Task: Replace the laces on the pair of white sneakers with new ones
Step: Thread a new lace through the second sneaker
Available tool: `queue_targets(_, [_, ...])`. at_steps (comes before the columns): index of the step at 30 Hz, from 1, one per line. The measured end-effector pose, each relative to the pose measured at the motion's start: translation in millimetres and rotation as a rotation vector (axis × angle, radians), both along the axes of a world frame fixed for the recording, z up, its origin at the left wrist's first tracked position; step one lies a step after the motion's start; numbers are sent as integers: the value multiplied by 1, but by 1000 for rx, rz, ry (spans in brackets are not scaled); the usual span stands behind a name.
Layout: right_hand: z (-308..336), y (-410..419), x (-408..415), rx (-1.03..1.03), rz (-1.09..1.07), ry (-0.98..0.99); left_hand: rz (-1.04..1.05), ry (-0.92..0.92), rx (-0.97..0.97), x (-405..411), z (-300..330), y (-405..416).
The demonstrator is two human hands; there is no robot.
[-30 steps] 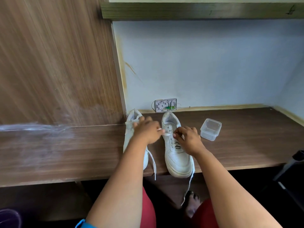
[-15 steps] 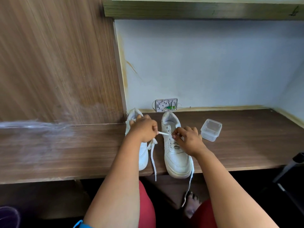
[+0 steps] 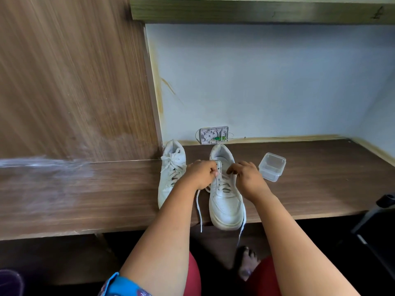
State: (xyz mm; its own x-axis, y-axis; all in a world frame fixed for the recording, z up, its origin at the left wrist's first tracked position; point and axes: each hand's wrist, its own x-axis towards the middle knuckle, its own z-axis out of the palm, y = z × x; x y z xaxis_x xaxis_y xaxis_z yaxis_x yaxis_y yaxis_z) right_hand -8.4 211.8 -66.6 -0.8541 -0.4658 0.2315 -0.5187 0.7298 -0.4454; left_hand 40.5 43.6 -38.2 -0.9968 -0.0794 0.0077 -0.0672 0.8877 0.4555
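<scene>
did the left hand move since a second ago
Yes. The left hand shifted rightward, off the left sneaker onto the right sneaker's lace holes.

Two bare forearms, no watch or ring in sight on left hand (image 3: pixel 201 174) or right hand (image 3: pixel 245 178). Bright blue patterned short sleeve (image 3: pixel 123 286) at the left upper arm. Red garment (image 3: pixel 193 276) over both thighs. One bare foot (image 3: pixel 245 263) on the dark floor below.

Left: panel (image 3: pixel 74 82) walls off the left sneaker (image 3: pixel 171 174).
Right: tub (image 3: pixel 272 169) near right sneaker (image 3: pixel 226 201); bare table (image 3: pixel 320 189) beyond.
Rear: wall box (image 3: pixel 214 135).
</scene>
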Motion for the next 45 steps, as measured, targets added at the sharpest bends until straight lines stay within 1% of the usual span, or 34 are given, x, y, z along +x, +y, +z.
queue_targets(2, [-2, 2, -3, -60, 8, 8, -11, 2, 57, -1, -1, -6])
queue_targets(7, [-2, 4, -4, -177, 11, -15, 2, -11, 89, 0, -2, -7])
queue_targets(10, [3, 7, 5, -290, 15, -138, 35, -73, 159, 5, 4, -14])
queue_targets(12, [6, 13, 10, -285, 62, -231, 84, -47, 179, 10, 10, -24])
queue_targets(13, [7, 15, 13, -241, 88, -253, 124, -23, 144, 13, 14, -29])
queue_targets(17, [4, 16, 21, -87, 82, -214, 316, 1, -170, 19, 19, -37])
queue_targets(18, [4, 14, 24, -69, 79, -192, 343, 0, -217, 20, 18, -34])
queue_targets(19, [4, 12, 25, -67, 78, -173, 340, 17, -221, 21, 18, -28])
queue_targets(20, [4, 11, 26, -95, 71, -163, 288, 69, -178, 22, 15, -21])
queue_targets(22, [8, 10, 29, -236, 45, -185, 92, 173, -29, 20, 11, -3])
queue_targets(23, [10, 10, 29, -329, 36, -217, -6, 187, 67, 19, 7, 7])
queue_targets(25, [13, 11, 30, -507, 45, -289, -112, 175, 260, 15, 0, 25])
queue_targets(27, [20, 15, 32, -698, 55, -355, -101, 165, 398, 12, -1, 33])
queue_targets(29, [28, 20, 33, -918, 44, -438, -63, 101, 530, 11, 2, 30])
queue_targets(31, [29, 27, 30, -1024, 24, -481, 12, 66, 717, 13, 6, 21])
queue_targets(32, [26, 30, 28, -1023, 12, -478, 67, 77, 778, 13, 5, 15])
queue_targets(33, [23, 32, 25, -1013, 0, -464, 102, 90, 788, 13, 5, 11])
queue_targets(34, [21, 32, 23, -995, -3, -447, 108, 86, 715, 11, 3, 9])
queue_targets(36, [18, 28, 24, -942, 28, -423, 43, 59, 562, 10, 4, 13])
queue_targets(39, [19, 17, 28, -882, 116, -410, -103, 128, 560, 9, 6, 29])
queue_targets(40, [19, 15, 28, -872, 128, -400, -120, 153, 539, 6, 5, 30])
queue_targets(41, [18, 14, 26, -852, 125, -382, -98, 154, 575, 6, 5, 28])
queue_targets(43, [16, 19, 20, -785, 92, -338, 97, 173, 747, 7, 11, 11])
queue_targets(44, [15, 23, 17, -758, 66, -322, 253, 246, 778, 7, 11, -3])
queue_targets(45, [14, 27, 15, -749, 38, -312, 415, 330, 715, 9, 12, -20])
